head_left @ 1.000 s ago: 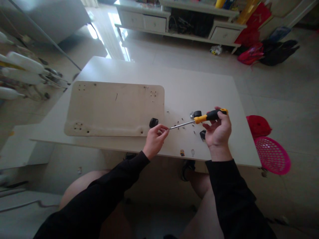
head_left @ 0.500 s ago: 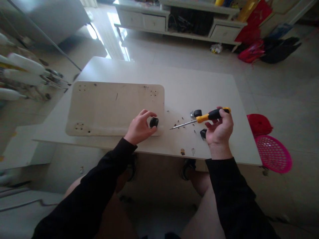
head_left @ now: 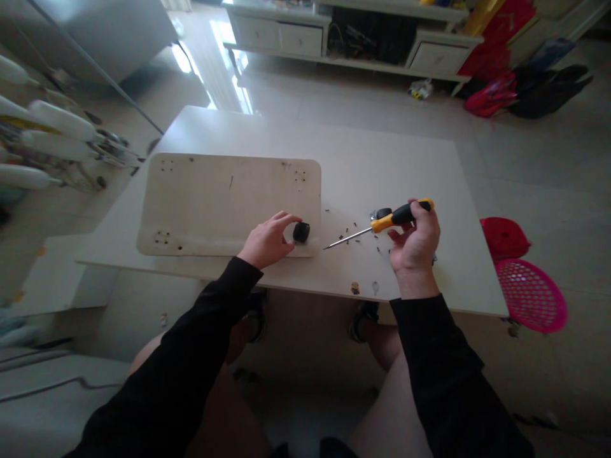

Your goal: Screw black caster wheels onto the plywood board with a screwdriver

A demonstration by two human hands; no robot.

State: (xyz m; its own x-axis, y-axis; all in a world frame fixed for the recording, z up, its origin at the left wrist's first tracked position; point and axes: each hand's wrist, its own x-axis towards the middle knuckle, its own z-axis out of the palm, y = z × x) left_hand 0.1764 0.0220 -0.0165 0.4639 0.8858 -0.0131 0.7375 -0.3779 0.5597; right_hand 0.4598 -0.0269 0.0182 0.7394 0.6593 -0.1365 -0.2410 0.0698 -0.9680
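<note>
At the near right corner of a pale rounded board (head_left: 214,207) stands a black caster wheel (head_left: 301,233). My left hand (head_left: 267,242) curves loosely beside this caster, thumb and forefinger apart; the thumb looks clear of it, and I cannot tell whether the forefinger touches its top. My right hand (head_left: 416,245) grips a yellow-and-black screwdriver (head_left: 382,222) by the handle, its shaft pointing left and its tip just right of the board. Several small dark screws (head_left: 347,236) lie below the shaft. Another caster (head_left: 383,214) sits behind the screwdriver, partly covered.
The board lies on a white table (head_left: 382,165). Near the front edge are a small yellow figure (head_left: 354,288) and a pale key-like piece (head_left: 375,288). A pink perforated basket (head_left: 532,296) and a red seat-like object (head_left: 505,238) stand right of the table.
My left thumb has drawn back from the caster, which stays on the board's corner. The screwdriver and my right hand have shifted left, closer to the board. The view has moved slightly.
</note>
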